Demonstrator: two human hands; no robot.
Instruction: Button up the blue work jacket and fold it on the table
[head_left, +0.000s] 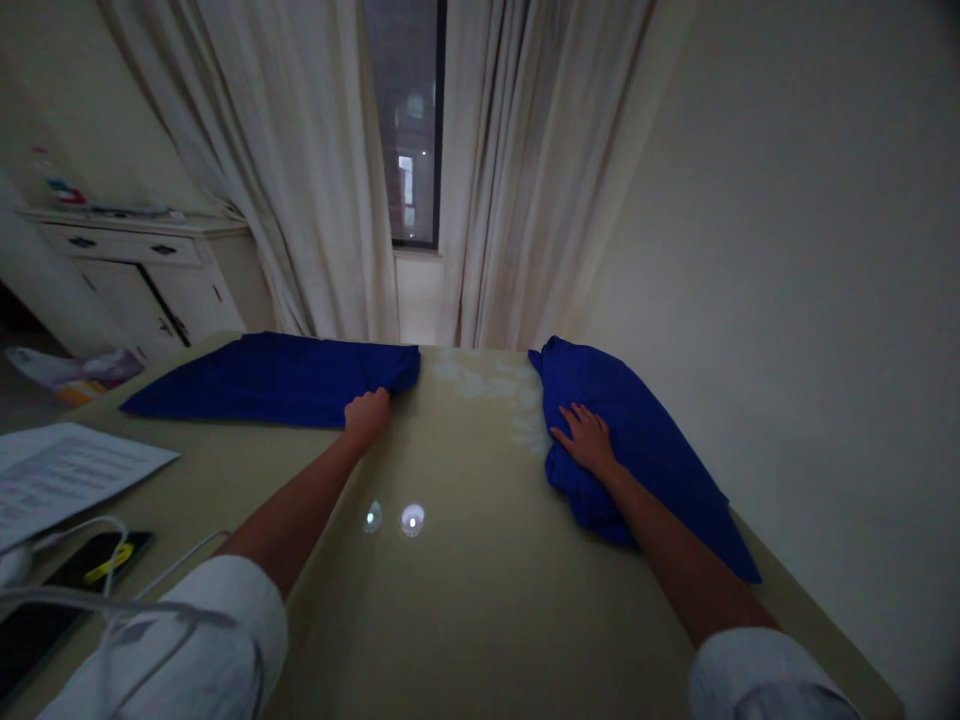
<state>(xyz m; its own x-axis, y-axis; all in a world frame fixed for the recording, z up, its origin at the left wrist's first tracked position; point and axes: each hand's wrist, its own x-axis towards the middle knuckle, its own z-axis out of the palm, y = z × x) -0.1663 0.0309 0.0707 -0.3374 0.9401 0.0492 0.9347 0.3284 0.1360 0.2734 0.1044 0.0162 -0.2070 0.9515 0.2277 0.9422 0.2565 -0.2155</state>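
Observation:
Two pieces of dark blue cloth lie on the table. The left blue cloth [255,380] is spread in a long folded shape near the far left edge. My left hand [367,415] is closed on its near edge, close to its right end. On the right lies a more bunched blue cloth [645,430], its pointed end running toward the near right. Flat on top of that one rests my right hand [586,438], open with its fingers spread. What lies under the palm is hidden.
The pale table [465,600] has whitish marks near its far edge. Printed paper [90,475], a dark phone [112,550] and white cables [120,600] lie at the left. Beyond stand a white cabinet [142,275] and curtains [525,200]; a wall [810,300] borders the right.

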